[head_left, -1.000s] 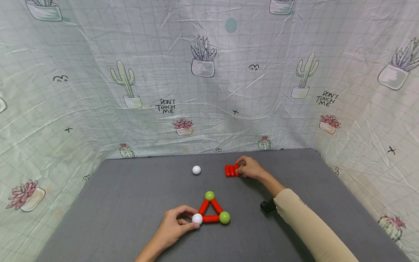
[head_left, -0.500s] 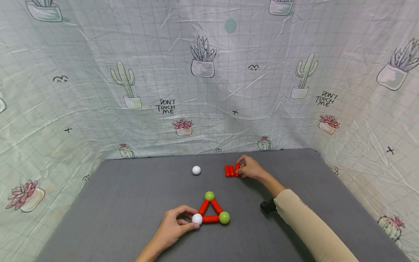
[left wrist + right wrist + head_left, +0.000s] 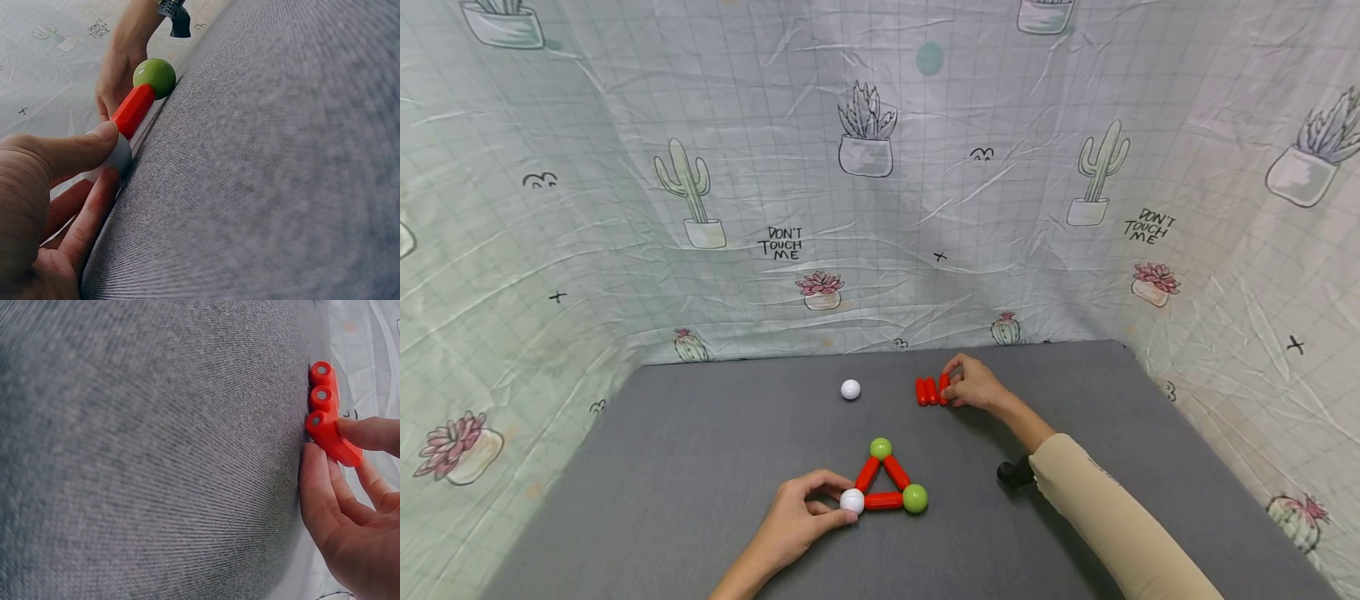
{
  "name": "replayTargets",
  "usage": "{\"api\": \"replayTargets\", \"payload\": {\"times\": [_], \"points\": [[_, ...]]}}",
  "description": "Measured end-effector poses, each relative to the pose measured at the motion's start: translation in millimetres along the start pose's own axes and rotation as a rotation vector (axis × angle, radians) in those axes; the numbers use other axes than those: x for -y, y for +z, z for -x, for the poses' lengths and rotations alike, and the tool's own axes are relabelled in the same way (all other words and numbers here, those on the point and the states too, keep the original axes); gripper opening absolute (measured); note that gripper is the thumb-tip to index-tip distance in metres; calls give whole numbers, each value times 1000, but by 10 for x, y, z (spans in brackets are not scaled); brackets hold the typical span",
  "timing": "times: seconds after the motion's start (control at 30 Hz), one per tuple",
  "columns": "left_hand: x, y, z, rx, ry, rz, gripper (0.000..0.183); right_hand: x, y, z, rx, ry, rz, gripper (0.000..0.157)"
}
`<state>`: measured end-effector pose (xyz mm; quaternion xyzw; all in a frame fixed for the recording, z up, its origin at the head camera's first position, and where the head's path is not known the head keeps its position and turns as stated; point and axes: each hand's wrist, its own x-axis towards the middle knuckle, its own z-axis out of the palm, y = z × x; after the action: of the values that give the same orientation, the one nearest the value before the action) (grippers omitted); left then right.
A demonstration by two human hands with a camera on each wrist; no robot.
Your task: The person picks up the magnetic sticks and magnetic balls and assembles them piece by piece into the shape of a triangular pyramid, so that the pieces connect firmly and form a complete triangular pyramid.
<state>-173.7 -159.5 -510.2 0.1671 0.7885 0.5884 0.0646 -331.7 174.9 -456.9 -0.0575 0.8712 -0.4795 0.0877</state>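
My left hand [image 3: 796,510] pinches a white ball [image 3: 852,502] between thumb and fingers. That ball is one corner of a flat triangle on the table, with red magnetic rods [image 3: 883,501] as sides and green balls [image 3: 915,498] at the other two corners. In the left wrist view, thumb and a finger lie on either side of the white ball [image 3: 122,154]. Farther off, my right hand [image 3: 976,387] pinches the rightmost red rod [image 3: 944,388] of three. Pale metal discs show in the rod ends in the right wrist view, where the held rod [image 3: 332,439] slants away from its neighbours.
Two other red rods [image 3: 926,392] lie side by side just left of the right hand. A loose white ball [image 3: 850,389] sits toward the back of the grey table [image 3: 715,450]. A cloth with printed cacti [image 3: 865,275] hangs around the back and sides.
The rightmost red rod has shifted slightly right in the right hand, and a narrow gap now shows beside the other two. The left hand and triangle have stayed put.
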Motion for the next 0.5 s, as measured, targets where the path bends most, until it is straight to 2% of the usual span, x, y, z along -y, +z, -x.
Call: {"api": "replayTargets", "payload": {"times": [0.5], "points": [[-1,5,2,-2,-2,4,37,-10,-22,21,26,20,-65,42]]}}
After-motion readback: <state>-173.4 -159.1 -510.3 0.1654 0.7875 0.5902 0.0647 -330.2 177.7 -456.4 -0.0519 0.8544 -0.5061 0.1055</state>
